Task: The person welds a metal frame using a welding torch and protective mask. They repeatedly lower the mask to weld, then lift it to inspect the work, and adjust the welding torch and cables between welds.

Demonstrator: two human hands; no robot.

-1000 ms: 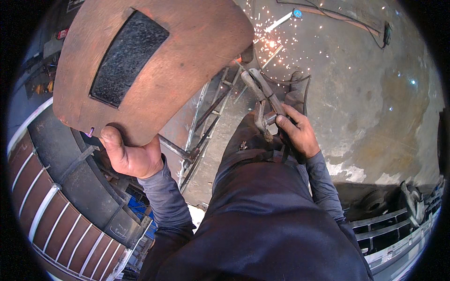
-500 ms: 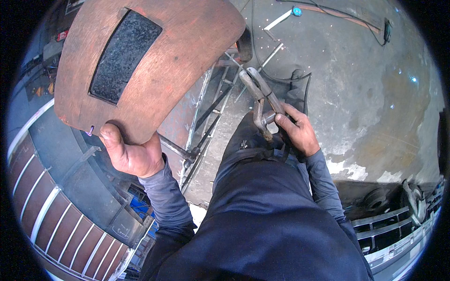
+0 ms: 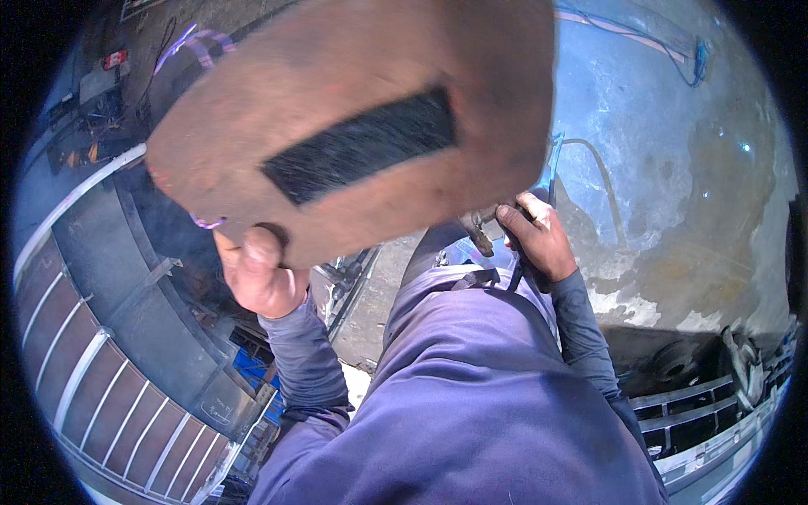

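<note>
Left hand (image 3: 265, 273) was clamped on the lower-left edge of the welding shield (image 3: 337, 93), thumb flat on the near face, other fingers mostly hidden behind. Shield: big brown board, rounded outline, fibrous-looking and scuffed, slightly blurred. Dark rectangular window (image 3: 362, 143) set in it, tilted up to the right, surface speckled. Purple cord (image 3: 206, 221) looped at the edge near the thumb. Shield sat in front of the torso, filling the upper middle of the view.

Right hand (image 3: 543, 240) was well apart from the left, closed on a metal tool (image 3: 481, 240) just past the shield's lower-right edge. Only a stubby, rough, worn end showed; the rest was behind the shield, so can't tell its full shape.

Clothing: smooth violet-blue garment (image 3: 480, 396), wrinkled grey sleeves.

Floor (image 3: 699, 252): bare concrete, brownish stain at right, flaky white patches lower down, bluish light across the upper part. Left side: dark metal sheet (image 3: 109, 252) beside a brown panel (image 3: 126, 412) with pale parallel ribs. Lower right: metal rails (image 3: 694, 412) next to a dark ring-shaped object (image 3: 673, 362).
</note>
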